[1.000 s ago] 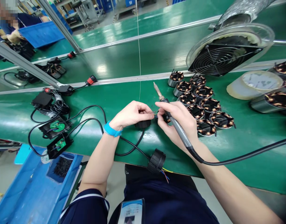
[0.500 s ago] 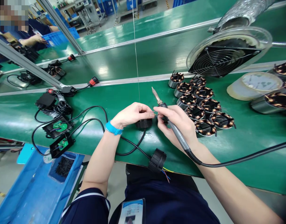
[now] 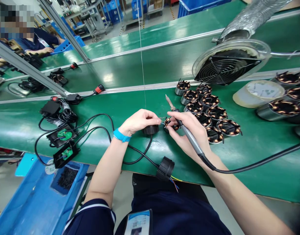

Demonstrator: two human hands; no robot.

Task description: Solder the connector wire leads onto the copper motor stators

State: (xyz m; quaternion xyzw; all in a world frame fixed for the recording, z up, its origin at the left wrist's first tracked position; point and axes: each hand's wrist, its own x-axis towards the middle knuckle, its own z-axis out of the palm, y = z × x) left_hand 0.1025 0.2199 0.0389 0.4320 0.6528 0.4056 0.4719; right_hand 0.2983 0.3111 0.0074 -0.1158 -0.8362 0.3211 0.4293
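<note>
My left hand (image 3: 141, 122) is closed in a pinch above a round black plastic housing (image 3: 150, 130), with thin wires (image 3: 161, 120) at its fingertips. In my right hand (image 3: 192, 132) is a soldering iron (image 3: 190, 137), its bare metal tip pointing up and away from me. The right fingertips also reach a small copper-wound stator (image 3: 167, 124), partly hidden behind them. A thin strand (image 3: 143, 68) hangs down from above toward my left hand. Nearer my body, a second black housing (image 3: 165, 168) lies at the bench edge with coloured wires sticking out.
Several copper-wound stators (image 3: 217, 112) stand to the right, below a fume extractor (image 3: 221, 70). A translucent tub (image 3: 259, 93) sits farther right. Open black boxes with green circuit boards (image 3: 66, 133) and cables lie left. A blue bin (image 3: 32, 202) stands below; a co-worker (image 3: 42, 42) is across.
My right hand has shifted slightly right with the soldering iron, and more of the stator at its fingertips shows. My left hand keeps its pinch. The whole view has tilted slightly.
</note>
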